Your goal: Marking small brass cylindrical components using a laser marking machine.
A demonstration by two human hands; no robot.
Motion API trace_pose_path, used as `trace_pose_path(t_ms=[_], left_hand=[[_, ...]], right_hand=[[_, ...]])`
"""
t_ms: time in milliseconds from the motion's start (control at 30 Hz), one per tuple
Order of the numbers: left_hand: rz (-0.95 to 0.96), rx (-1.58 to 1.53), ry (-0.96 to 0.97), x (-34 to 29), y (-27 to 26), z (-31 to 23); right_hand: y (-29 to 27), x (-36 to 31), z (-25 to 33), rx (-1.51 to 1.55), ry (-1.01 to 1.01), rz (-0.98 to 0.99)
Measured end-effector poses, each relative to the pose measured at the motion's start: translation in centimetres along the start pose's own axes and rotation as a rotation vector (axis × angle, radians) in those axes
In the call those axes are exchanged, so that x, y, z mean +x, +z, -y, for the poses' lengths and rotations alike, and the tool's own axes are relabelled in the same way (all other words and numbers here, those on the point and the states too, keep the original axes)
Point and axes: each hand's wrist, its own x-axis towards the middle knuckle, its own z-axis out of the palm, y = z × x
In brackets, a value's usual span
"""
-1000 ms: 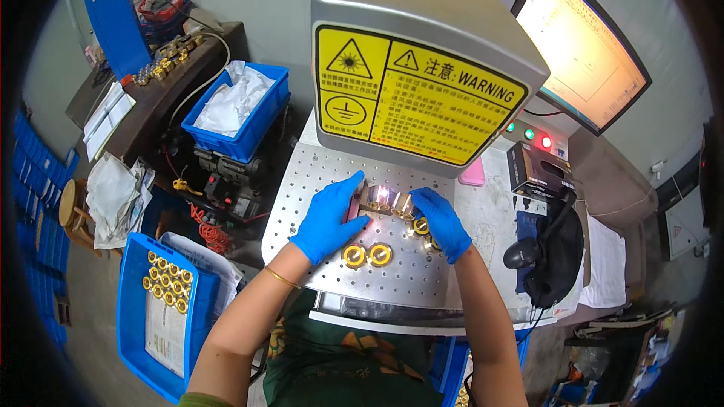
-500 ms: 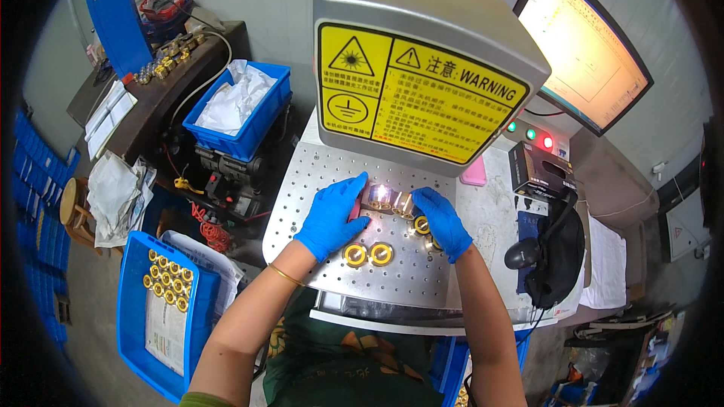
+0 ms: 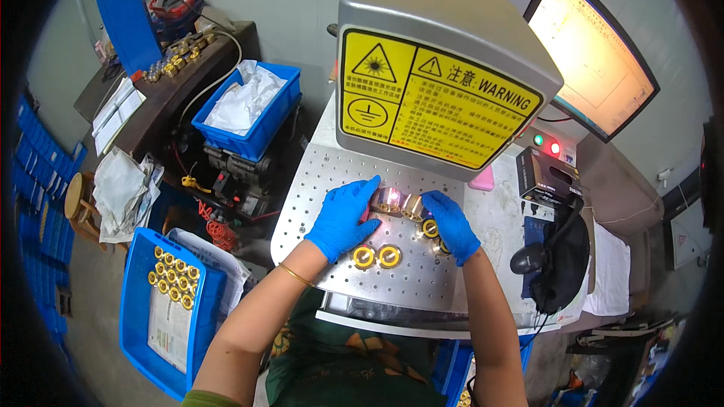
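Note:
On the perforated metal plate (image 3: 332, 166), two short shiny metal cylinders lie on their sides in a row: a left cylinder (image 3: 388, 200) and a right cylinder (image 3: 412, 208). My left hand (image 3: 343, 218), in a blue glove, is at the row's left end, thumb and fingers around a reddish piece (image 3: 366, 214) mostly hidden by them. My gloved right hand (image 3: 455, 229) has its fingertips curled against the right cylinder. Beside its palm stand a gold-rimmed ring (image 3: 430, 227) and another, partly covered. Nearer me are two more gold-rimmed rings (image 3: 363, 257).
A grey machine head (image 3: 445, 68) with a yellow warning label overhangs the plate. To the right are a lit monitor (image 3: 592, 53), a black box (image 3: 548, 175) and a black handheld device (image 3: 528, 258). A blue bin (image 3: 130, 332) with several gold-rimmed rings stands at lower left.
The whole view has shifted slightly, so the scene sits a little further right. The bright glow on the left cylinder has dimmed. Both hands keep their places at the row.

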Motion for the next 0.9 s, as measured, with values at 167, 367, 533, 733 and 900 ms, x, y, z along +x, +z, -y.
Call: trace_pose_path(t_ms=[167,367,533,733,900], left_hand=[[-0.005,0.006,-0.006,0.6,0.0,-0.1],[0.061,-0.013,0.027,1.6,0.1,0.0],[0.009,-0.100,0.120,2.4,0.6,0.1],[-0.038,-0.237,0.147,3.4,1.5,0.9],[-0.185,-0.358,0.071,1.0,-0.3,1.0]], right_hand=[[-0.4,0.2,0.6,0.042,0.035,0.007],[-0.9,0.9,0.2,-0.085,-0.067,0.038],[-1.2,1.6,-1.0,-0.116,-0.126,-0.029],[-1.2,1.5,0.4,-0.321,-0.087,-0.043],[1.1,1.6,1.9,-0.158,-0.072,-0.009]])
